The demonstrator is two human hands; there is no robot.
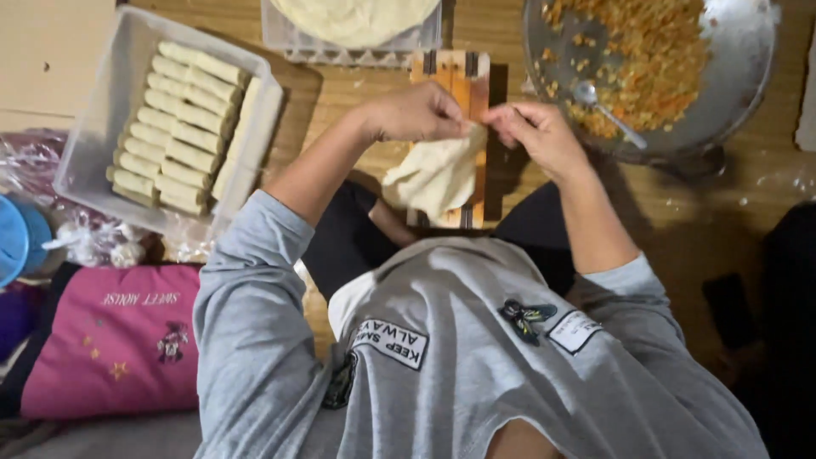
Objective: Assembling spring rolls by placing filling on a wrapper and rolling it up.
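grip: my left hand (416, 112) and right hand (537, 134) each pinch the top edge of one wrapper (435, 174) | place: it hangs over the wooden board (463, 76) | progress: unfilled, unrolled; many finished rolls (174, 127) at 9 o'clock, filling (654, 51) at 2 | axis: 1-to-7 o'clock, free end toward me.

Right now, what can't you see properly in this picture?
All in the head view:
- Stack of wrappers: cut off by the top edge.
- Pan of filling: its top is cut off by the top edge.
- Wooden board: mostly hidden under the hands and the wrapper.
- Left hand and right hand: fingertips tucked into the wrapper, so their grip is unclear.
- Blue thing: cut off by the left edge.
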